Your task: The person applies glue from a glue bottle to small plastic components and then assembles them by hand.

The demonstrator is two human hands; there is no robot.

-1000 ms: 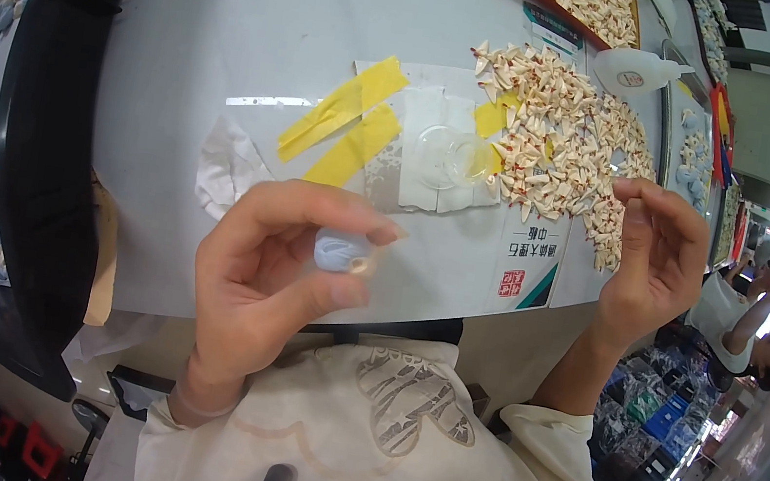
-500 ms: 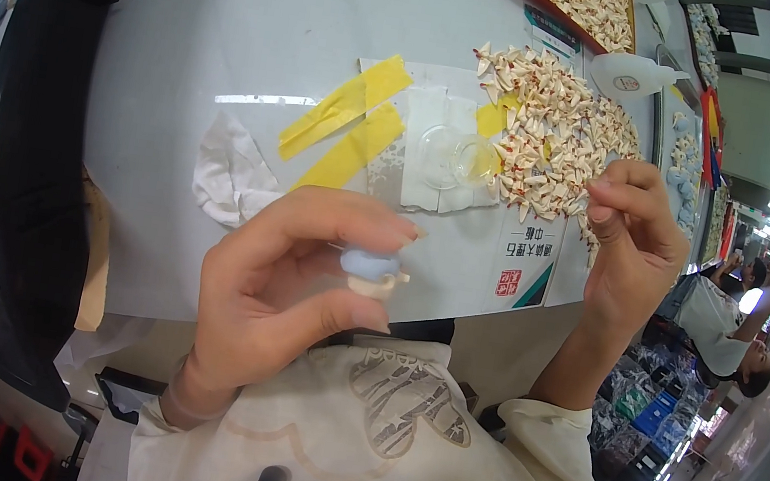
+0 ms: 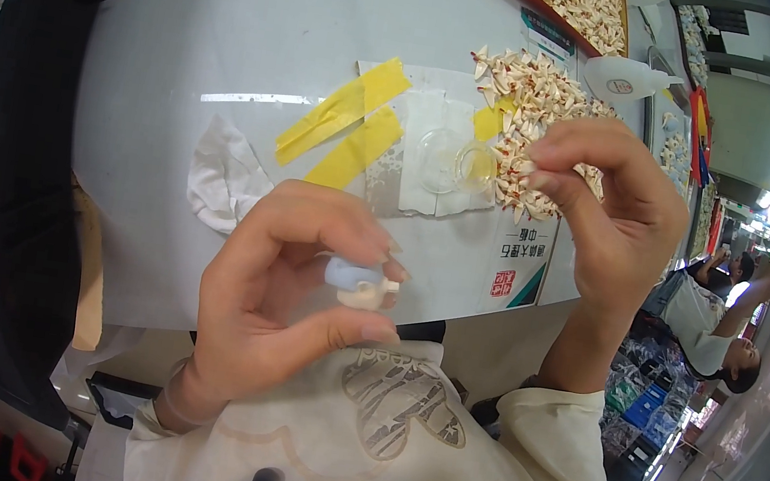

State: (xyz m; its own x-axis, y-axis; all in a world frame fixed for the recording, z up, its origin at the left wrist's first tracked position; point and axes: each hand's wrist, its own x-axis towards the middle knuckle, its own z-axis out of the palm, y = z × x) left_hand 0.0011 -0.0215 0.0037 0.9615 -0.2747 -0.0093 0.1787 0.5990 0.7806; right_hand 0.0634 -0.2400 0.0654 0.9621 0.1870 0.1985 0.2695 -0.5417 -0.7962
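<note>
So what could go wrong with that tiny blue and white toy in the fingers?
The little blue and white figure is pinched only by the left hand fingertips, out past the table edge, so a slip could drop it onto the lap. The right hand hovers over the heap of small pale pieces by the small clear dish; a bump might scatter them or tip the dish.

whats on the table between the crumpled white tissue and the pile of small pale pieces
In the head view, two yellow tape strips and a small clear dish on white paper lie between the tissue and the pile.
</note>
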